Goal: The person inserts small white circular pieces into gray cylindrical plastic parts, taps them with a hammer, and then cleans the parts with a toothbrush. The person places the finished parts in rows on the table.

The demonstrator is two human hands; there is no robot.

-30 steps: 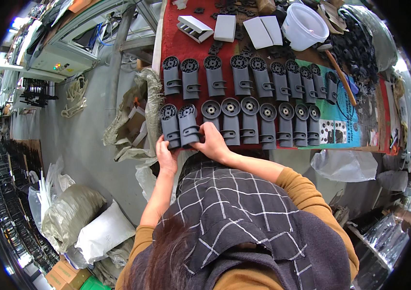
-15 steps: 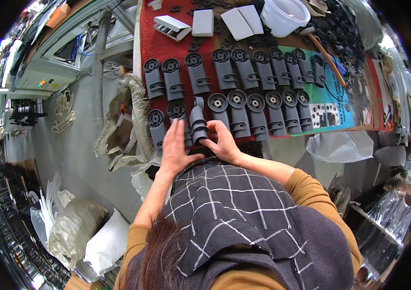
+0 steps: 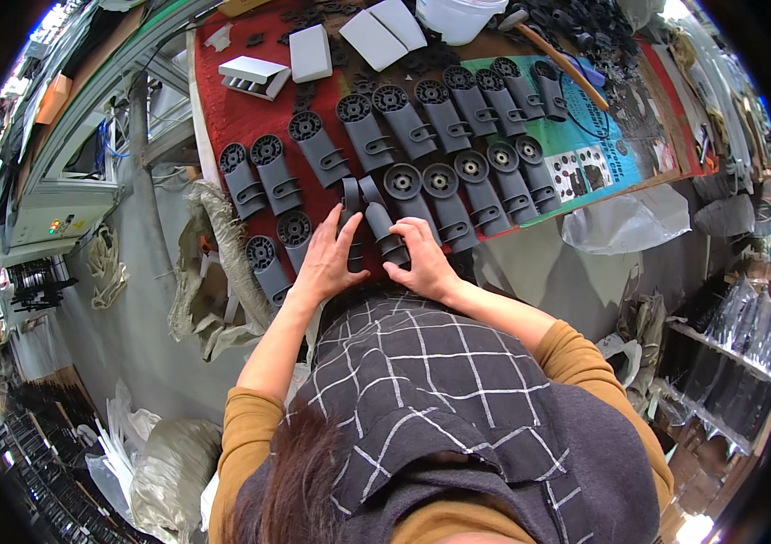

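Two dark grey plastic tubular parts with rounded heads stand on edge side by side at the table's near edge. My left hand (image 3: pixel 324 260) is closed around the left part (image 3: pixel 350 192), its fingers along the side and its thumb near the lower end. With thumb and fingers, my right hand (image 3: pixel 423 263) grips the right part (image 3: pixel 376 210) at its lower end. More such parts lie in two rows on the table. The far row shows ribbed round heads (image 3: pixel 355 109); several near ones on the right show smooth discs with a pale centre (image 3: pixel 440 179).
The red table cover (image 3: pixel 249 113) has white cartons (image 3: pixel 311 54), a white bucket (image 3: pixel 458 20) and a wooden-handled hammer (image 3: pixel 562 62) at the back. Small black pieces (image 3: pixel 576 27) are heaped far right. A woven sack (image 3: pixel 222 263) hangs left; a clear plastic bag (image 3: pixel 625 222) hangs right.
My left hand has closed on a second grey part. The part in my right hand now stands beside it, apart at the top. The view has shifted, moving the table leftward in the picture.
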